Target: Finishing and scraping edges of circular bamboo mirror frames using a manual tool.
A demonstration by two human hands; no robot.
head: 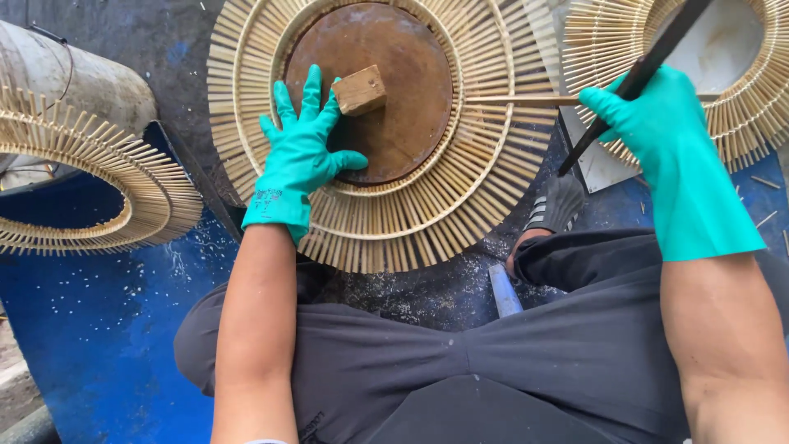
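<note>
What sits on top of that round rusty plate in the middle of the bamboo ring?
A small wooden block rests on the rusty plate, with the left hand spread beside it. Whatever lies under the plate is covered.

Left hand (300, 152) flat, right hand (649, 115) clenched.

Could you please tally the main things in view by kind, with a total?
Bamboo-stick rings: 3 (centre, left, right)
Gloved hands: 2 (left hand, right hand)
Wooden block: 1
Round rusty plate: 1
Dark tool: 1
Total: 8
</note>
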